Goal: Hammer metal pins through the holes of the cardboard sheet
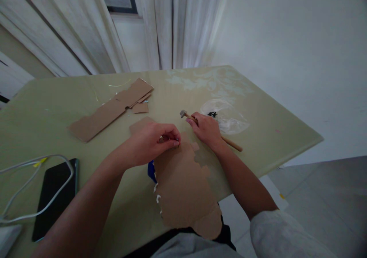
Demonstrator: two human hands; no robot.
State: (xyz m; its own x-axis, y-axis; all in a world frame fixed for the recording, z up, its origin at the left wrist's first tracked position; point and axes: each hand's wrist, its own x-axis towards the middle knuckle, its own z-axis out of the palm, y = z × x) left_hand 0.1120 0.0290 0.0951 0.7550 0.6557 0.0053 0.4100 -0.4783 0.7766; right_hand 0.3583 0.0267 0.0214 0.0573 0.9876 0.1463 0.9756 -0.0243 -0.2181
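Head view: two bare hands work over one table (266,135). Left hand (147,143) pinches one small dark piece (177,140), thumb against forefinger, at the far end of one ragged cardboard sheet (183,189), which overhangs the table's near edge. Right hand (208,131) grips one hammer (182,114) by its handle, just beyond the sheet. One blue object (151,172) peeks from under the sheet's left side. One clear plastic bag (229,116) with black bits (212,114), too small to count, lies toward the table's right corner; several cardboard offcuts (111,111) toward its far edge; one dark-screened device (56,198) near its left side, under white cable (61,191).
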